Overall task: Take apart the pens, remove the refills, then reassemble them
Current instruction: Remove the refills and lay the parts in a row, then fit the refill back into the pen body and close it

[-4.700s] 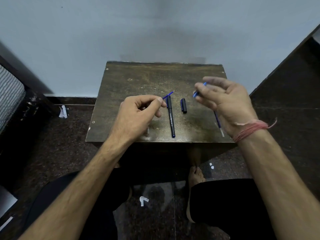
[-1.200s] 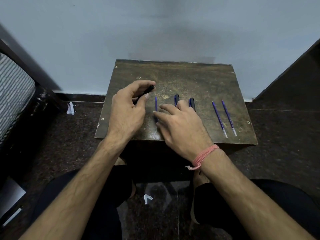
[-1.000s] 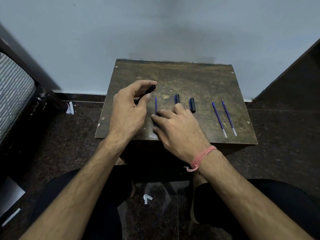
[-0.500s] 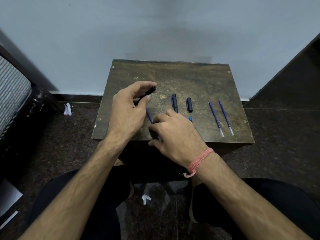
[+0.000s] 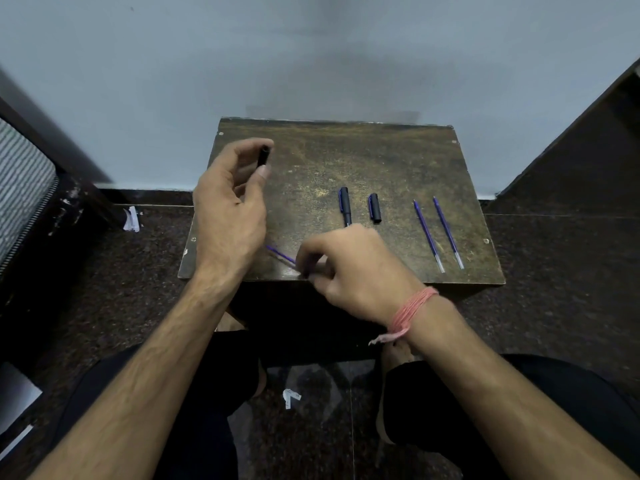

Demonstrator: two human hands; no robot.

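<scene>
My left hand [image 5: 228, 216] holds a black pen barrel [image 5: 263, 156] upright above the left side of the small wooden table [image 5: 363, 157]. At the table's front edge my right hand [image 5: 349, 268] pinches one end of a blue refill [image 5: 281, 254], which lies slanted on the wood. A capped dark pen [image 5: 345, 206] lies in the middle, its lower end hidden behind my right hand. A loose pen cap [image 5: 374, 207] lies beside it. Two more blue refills [image 5: 428, 235] [image 5: 447, 232] lie side by side on the right.
The table stands against a pale wall, on a dark speckled floor. Paper scraps lie on the floor at the left [image 5: 131, 220] and between my knees [image 5: 291, 398]. A striped object [image 5: 20, 181] stands at the far left. A dark panel [image 5: 588, 140] rises at the right.
My right hand has slid the blue refill back to the table's front edge, and it now lies slanted. My left hand has lifted the barrel slightly and turned it upright.
</scene>
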